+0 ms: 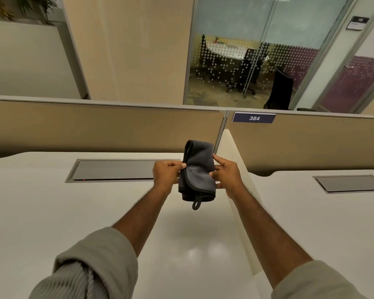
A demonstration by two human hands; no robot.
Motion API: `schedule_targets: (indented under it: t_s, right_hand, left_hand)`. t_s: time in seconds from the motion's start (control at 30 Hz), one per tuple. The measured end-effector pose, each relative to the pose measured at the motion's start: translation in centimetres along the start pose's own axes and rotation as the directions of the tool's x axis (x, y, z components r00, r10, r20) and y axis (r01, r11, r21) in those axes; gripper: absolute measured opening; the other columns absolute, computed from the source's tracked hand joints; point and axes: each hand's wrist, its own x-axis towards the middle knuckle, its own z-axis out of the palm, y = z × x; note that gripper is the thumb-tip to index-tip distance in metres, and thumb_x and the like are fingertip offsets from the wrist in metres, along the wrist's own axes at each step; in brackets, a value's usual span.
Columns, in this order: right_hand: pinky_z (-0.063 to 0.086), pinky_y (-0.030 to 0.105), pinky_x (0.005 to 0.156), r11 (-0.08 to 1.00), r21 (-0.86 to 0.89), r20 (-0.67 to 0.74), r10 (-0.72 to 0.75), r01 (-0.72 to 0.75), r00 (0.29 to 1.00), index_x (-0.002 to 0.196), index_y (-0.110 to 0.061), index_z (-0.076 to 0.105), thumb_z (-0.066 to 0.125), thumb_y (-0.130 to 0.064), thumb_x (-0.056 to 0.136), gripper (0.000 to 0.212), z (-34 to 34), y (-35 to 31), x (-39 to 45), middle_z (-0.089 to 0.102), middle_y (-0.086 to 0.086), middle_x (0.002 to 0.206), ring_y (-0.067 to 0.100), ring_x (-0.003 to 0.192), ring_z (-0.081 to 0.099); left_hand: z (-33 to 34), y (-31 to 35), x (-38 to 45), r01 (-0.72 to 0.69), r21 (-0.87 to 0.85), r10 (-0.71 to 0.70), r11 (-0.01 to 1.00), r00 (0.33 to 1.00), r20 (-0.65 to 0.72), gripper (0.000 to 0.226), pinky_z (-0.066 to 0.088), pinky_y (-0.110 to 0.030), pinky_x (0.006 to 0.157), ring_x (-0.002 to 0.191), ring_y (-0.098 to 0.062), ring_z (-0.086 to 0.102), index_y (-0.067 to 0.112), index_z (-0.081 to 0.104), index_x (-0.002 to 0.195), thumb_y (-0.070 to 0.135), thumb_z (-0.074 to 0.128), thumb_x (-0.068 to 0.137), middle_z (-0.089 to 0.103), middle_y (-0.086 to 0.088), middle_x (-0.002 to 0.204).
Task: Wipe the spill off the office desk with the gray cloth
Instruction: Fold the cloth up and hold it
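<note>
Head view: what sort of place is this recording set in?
Most likely an open-plan office: a white desk backed by tan partition panels, one carrying a "384" number plate, and a glass-walled meeting room with office chairs behind.

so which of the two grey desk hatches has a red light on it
The bigger hatch behind the left hand; the right one shows none.

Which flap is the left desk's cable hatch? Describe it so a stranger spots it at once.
Start at the tan partition along the back of the white desk. Just in front of it, a long gray cable hatch lies set into the desktop, left of the gray cloth held in both hands. It is the longer of the two hatches; the shorter one lies beyond the white divider.
</note>
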Motion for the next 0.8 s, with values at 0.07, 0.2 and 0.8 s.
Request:
schedule_targets:
  t_s: [0.07, 0.2, 0.8]
  right_hand:
    - [0.059, 0.06, 0.089, 0.999, -0.029, 0.0, 0.013, -0.013, 1.0, 0.147, -0.024, 0.053, 0.055, 0.006, 0.099, 0.056, 0.3, 1.2, 2.2, 0.072, 0.015, 0.12, 0.04, 0.105, 0.069]
    - [0.059, 0.061, 0.087, 0.992, -0.115, -0.003, 0.053, -0.053, 0.999, 0.147, -0.023, 0.053, 0.052, 0.004, 0.101, 0.053, 0.6, 3.9, 7.0, 0.071, 0.015, 0.12, 0.042, 0.104, 0.068]
    - [0.051, 0.043, 0.107, 0.908, -0.393, -0.058, 0.137, -0.149, 0.989, 0.138, -0.016, 0.062, 0.054, -0.005, 0.1, 0.04, 2.6, 13.1, 18.2, 0.063, 0.011, 0.14, 0.034, 0.123, 0.061]
  left_hand:
    - [0.9, -1.4, 1.8, 0.044, 0.021, -0.043, 0.999, 0.999, -0.026, 0.006, 0.054, -0.022, 0.046, 0.062, -0.018, 0.074, 0.004, 0.077, 0.084, 0.008, 0.082, 0.083, 0.077, -0.008, 0.081]
    - [2.9, -4.1, 5.3, 0.096, 0.068, -0.092, 0.993, 0.994, -0.062, 0.012, 0.051, -0.018, 0.043, 0.05, -0.008, 0.07, 0.013, 0.074, 0.076, 0.012, 0.083, 0.083, 0.074, -0.001, 0.074]
    - [7.8, -13.7, 14.3, 0.259, 0.307, -0.186, 0.916, 0.951, -0.248, 0.028, 0.05, -0.021, 0.054, 0.06, -0.016, 0.064, 0.02, 0.064, 0.064, 0.026, 0.085, 0.082, 0.064, 0.002, 0.066]
